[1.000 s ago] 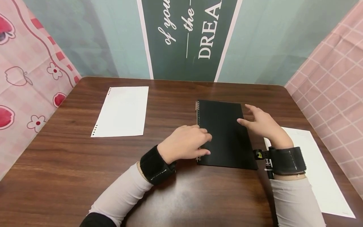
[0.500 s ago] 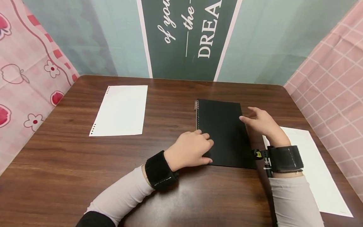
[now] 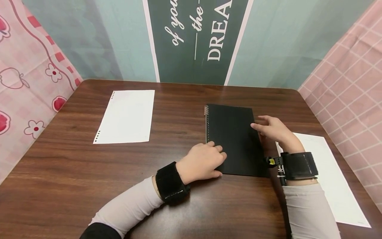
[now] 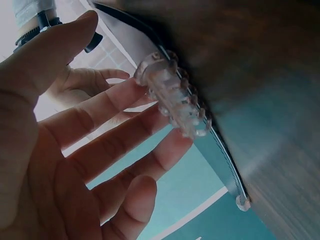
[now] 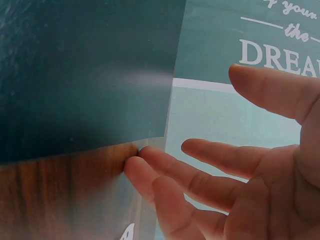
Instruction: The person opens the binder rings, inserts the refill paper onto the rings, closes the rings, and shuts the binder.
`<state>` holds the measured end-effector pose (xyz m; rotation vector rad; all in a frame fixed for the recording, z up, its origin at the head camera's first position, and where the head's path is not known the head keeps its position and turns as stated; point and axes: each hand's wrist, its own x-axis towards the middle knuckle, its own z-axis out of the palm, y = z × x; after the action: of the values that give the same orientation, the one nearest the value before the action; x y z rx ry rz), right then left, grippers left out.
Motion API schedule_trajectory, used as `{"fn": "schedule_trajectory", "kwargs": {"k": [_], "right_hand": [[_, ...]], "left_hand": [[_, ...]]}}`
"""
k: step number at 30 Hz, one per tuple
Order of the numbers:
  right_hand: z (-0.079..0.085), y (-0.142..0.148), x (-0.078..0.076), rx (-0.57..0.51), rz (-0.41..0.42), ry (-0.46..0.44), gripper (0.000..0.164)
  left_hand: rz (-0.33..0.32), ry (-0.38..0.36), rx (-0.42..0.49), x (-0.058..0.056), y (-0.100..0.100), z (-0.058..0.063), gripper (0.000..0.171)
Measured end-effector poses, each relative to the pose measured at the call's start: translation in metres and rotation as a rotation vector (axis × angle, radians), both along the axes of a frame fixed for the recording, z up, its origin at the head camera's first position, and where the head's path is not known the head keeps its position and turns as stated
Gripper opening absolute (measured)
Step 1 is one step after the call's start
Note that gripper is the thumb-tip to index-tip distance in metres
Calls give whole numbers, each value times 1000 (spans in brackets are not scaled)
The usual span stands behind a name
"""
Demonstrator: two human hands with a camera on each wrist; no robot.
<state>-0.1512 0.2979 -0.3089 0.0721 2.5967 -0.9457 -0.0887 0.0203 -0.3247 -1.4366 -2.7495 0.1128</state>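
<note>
A black notebook [image 3: 234, 139] with a clear ring binding [image 4: 172, 95] along its left side lies closed on the table. My left hand [image 3: 203, 162] is at its near left corner; in the left wrist view the fingertips touch the clear rings while the thumb stays apart from them. Beside the notebook's right edge is my right hand [image 3: 276, 129], its fingers loosely spread. The right wrist view shows those fingers [image 5: 192, 180] close to the edge of the dark cover [image 5: 85, 75], and the thumb apart; whether they touch it I cannot tell.
A white sheet with punched holes [image 3: 128, 116] lies at the left of the brown table [image 3: 74, 186]. Another white sheet [image 3: 334, 186] lies at the right, partly beneath the right forearm. Printed cloths hang at the back and on both sides.
My left hand has slid down along the binding towards the notebook's near corner. The right hand has shifted only slightly by the right edge. The notebook and sheets stay in place.
</note>
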Motion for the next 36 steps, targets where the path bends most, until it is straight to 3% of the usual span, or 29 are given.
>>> {"fn": "schedule_trajectory", "kwargs": {"k": [14,28,36], "right_hand": [[0,0,1,-29,-35,-36,78],[1,2,1,-47,-53,-46,77],[0,19,1,-155,-58,-100,77]], "left_hand": [[8,5,5,1,4,-5,38],[-40,24,67,2,1,-5,15],[-83,34,116,2,0,-6,4]]}}
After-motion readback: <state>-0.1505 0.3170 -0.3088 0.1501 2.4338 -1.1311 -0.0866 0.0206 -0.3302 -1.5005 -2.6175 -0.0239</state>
